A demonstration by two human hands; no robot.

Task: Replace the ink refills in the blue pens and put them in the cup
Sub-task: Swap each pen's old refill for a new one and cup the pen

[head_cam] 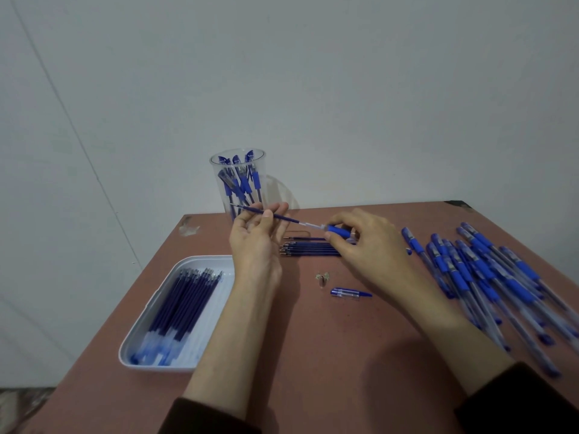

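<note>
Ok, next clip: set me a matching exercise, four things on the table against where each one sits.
Things:
1. clear cup
2. white tray
3. loose pen cap
4. pile of blue pens

Places:
A. right side of the table
B. mid-table, just nearer the person than the row of loose refills
C. back of the table, behind the left hand
D. left side, by the table's edge

Pairs: 1-C, 2-D, 3-B, 4-A
</note>
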